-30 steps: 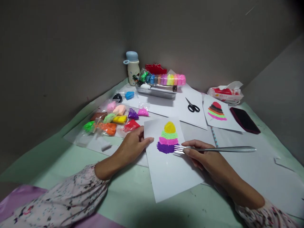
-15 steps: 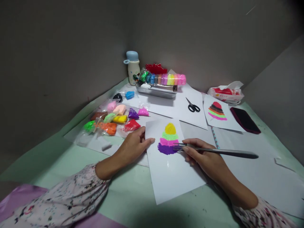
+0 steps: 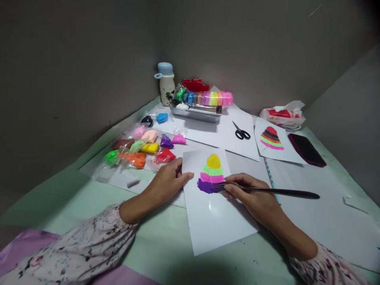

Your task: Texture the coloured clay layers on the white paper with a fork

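Note:
My right hand (image 3: 251,194) is closed round a metal fork (image 3: 276,191), gripped close to its tines. The tines lie over the right part of a purple clay band (image 3: 204,186). Above that band sit pink (image 3: 212,177), light green (image 3: 213,170) and yellow (image 3: 213,160) clay layers, narrowing towards the top, all on a white sheet of paper (image 3: 216,229). My left hand (image 3: 168,178) holds the sheet's left edge, thumb on top and the other fingers partly hidden behind it.
Bagged clay in several colours (image 3: 150,148) lies at the left. Behind stand a bottle (image 3: 167,85) and a metal tray (image 3: 196,114) bearing a clay pack (image 3: 208,97). Scissors (image 3: 242,132), a second clay picture (image 3: 271,138), a phone (image 3: 307,149) and a tissue pack (image 3: 282,118) lie right.
My right hand and the fork have shifted slightly left, so the tines reach further over the purple clay. The fork's handle has turned a little. My left hand stays in place.

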Motion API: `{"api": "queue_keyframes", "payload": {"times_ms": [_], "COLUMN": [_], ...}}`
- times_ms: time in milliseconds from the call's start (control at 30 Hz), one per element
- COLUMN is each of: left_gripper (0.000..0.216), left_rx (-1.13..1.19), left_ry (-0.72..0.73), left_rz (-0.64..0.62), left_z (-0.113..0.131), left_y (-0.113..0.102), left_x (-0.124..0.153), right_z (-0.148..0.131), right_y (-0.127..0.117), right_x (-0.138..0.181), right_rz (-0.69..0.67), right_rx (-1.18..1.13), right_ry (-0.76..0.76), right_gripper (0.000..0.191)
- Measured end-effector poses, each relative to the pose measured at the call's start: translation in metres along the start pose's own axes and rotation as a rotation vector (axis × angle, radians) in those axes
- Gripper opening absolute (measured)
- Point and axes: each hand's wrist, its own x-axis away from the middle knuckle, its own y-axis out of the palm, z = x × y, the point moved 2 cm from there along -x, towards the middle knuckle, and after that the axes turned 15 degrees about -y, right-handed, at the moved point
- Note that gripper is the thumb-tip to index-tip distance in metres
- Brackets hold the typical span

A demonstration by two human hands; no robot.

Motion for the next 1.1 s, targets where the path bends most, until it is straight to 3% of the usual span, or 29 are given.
{"api": "queue_keyframes", "payload": {"times_ms": [1100], "left_gripper": [0.019], "left_rx": [0.02], "left_ry": [0.007], "left_rz": [-0.014], "left_z": [-0.0005], "left_y": [0.0007], "left_x": [-0.0007], "right_z": [0.0053], "right_y": [-0.0039], "right_x": [-0.0024], "right_rz": [-0.055], "right_rx": [0.053], "right_ry": [-0.028], "right_gripper": [0.023]}}
